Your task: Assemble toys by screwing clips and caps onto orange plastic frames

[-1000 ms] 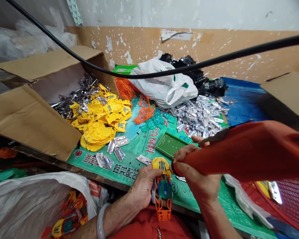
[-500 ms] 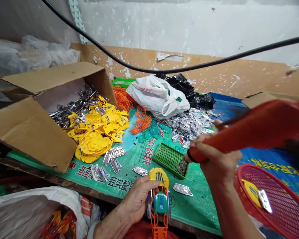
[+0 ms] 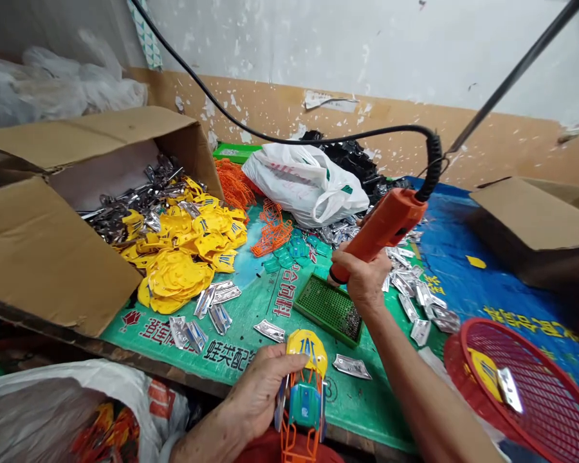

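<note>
My left hand grips a toy-like assembly at the bottom centre, made of a yellow cap, a teal middle piece, an orange frame and silver side plates. My thumb presses on the yellow cap. Wrapped round a red power screwdriver is my right hand. The tool's dark lower end is over the green perforated tray, which holds small screws at its right end. Whether the tip touches anything is hidden. Loose silver plates lie beside the tray and assembly.
An open cardboard box spills yellow and dark parts at left. Behind are orange parts, a white bag and black parts. A red basket stands right; a black cable hangs across, joined to the tool.
The screwdriver has swung from a low slant at the right to a more upright pose, and my right hand has moved left and up. The assembly stays in my left hand, shifted slightly left.
</note>
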Motion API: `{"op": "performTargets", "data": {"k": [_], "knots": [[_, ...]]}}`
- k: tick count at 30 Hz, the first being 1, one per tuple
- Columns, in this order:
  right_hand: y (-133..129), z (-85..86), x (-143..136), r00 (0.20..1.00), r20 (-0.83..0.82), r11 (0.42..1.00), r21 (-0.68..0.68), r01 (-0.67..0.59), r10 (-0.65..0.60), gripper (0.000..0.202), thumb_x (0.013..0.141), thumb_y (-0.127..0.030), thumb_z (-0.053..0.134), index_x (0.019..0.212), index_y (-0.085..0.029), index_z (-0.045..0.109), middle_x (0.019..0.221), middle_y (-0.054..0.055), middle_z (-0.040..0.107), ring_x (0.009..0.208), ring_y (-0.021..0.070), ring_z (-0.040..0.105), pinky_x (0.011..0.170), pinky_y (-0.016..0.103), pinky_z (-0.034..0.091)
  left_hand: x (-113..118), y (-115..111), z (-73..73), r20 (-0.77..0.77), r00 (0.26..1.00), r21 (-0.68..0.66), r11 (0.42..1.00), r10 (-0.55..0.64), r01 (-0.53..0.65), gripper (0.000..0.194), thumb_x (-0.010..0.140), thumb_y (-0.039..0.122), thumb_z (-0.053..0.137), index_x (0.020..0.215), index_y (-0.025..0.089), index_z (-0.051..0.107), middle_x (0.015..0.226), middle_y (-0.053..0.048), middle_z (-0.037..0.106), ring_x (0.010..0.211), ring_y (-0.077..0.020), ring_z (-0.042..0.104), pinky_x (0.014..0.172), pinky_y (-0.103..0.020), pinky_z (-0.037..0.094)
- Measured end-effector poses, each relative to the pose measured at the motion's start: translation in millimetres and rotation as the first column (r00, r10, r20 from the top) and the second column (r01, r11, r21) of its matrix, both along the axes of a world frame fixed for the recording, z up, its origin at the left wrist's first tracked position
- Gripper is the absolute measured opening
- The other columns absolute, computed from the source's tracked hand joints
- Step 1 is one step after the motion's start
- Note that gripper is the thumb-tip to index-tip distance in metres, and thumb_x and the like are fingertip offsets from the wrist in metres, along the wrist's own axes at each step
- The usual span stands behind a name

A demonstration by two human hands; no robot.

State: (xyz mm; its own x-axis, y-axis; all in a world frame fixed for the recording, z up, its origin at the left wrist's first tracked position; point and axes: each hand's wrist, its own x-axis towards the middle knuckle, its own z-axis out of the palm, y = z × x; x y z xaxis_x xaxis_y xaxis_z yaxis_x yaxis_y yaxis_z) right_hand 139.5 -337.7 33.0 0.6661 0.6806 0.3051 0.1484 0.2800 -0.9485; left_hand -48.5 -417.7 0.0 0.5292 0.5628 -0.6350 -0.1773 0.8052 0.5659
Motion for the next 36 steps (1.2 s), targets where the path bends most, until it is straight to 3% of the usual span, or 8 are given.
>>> {"op": "performTargets", "data": {"k": [8,16,28,32,36], "knots": [[6.3,-8.4,3.5,0.999,-0.007,0.999,0.013,0.04,-0.04,0.023,0.051,-0.018,0.076,0.068,-0.017,0.061,0.059,-0.004,0.061,0.05,0.0126,0.054,0.052,0.03,0.046,3.4,1.5,1.9,0.039,0.999,0.007,1.0,-0.011,0.01,0.029,0.057,0.024,0.077,0.077,0.004,0.072,0.066,-0.011,0.071,0.052,-0.014,0.062,0.052,-0.023,0.049],[0.2,-5.7,0.7,0.999,0.032,1.0,-0.01,0.015,-0.014,0.02,0.051,-0.021,0.076,0.065,-0.017,0.063,0.055,-0.005,0.059,0.05,0.0125,0.053,0.051,0.03,0.045,3.1,2.1,1.7,0.027,0.999,0.016,1.0,-0.025,0.025,0.024,0.059,0.022,0.078,0.075,0.006,0.072,0.064,-0.009,0.07,0.051,-0.0112,0.06,0.051,-0.021,0.048],[0.8,-5.0,-1.3,1.0,-0.001,1.0,0.01,0.002,-0.002,0.02,0.051,-0.02,0.076,0.064,-0.016,0.062,0.055,-0.004,0.059,0.048,0.0115,0.051,0.049,0.029,0.044,-3.2,1.5,0.3,0.135,0.99,0.03,0.999,-0.029,0.025,0.031,0.065,0.034,0.078,0.078,0.006,0.072,0.066,-0.008,0.069,0.057,-0.013,0.06,0.057,-0.023,0.049],[-1.7,4.9,3.4,0.999,-0.04,0.999,0.047,-0.014,0.016,0.018,0.053,-0.021,0.075,0.065,-0.015,0.062,0.057,-0.003,0.059,0.047,0.0116,0.051,0.047,0.029,0.044,-4.0,2.3,-0.2,0.126,0.992,0.048,0.999,-0.026,0.02,0.035,0.063,0.033,0.081,0.083,0.005,0.072,0.071,-0.01,0.071,0.057,-0.0123,0.06,0.056,-0.021,0.048],[-22.3,32.4,-0.1,0.995,-0.085,0.993,0.107,-0.048,0.057,0.014,0.056,-0.021,0.073,0.063,-0.017,0.061,0.061,-0.002,0.059,0.05,0.013,0.055,0.048,0.03,0.047,-2.9,2.9,-2.7,0.121,0.993,0.047,0.999,0.012,-0.018,0.035,0.064,0.033,0.08,0.084,0.005,0.072,0.074,-0.012,0.073,0.059,-0.015,0.063,0.059,-0.024,0.05]]}}
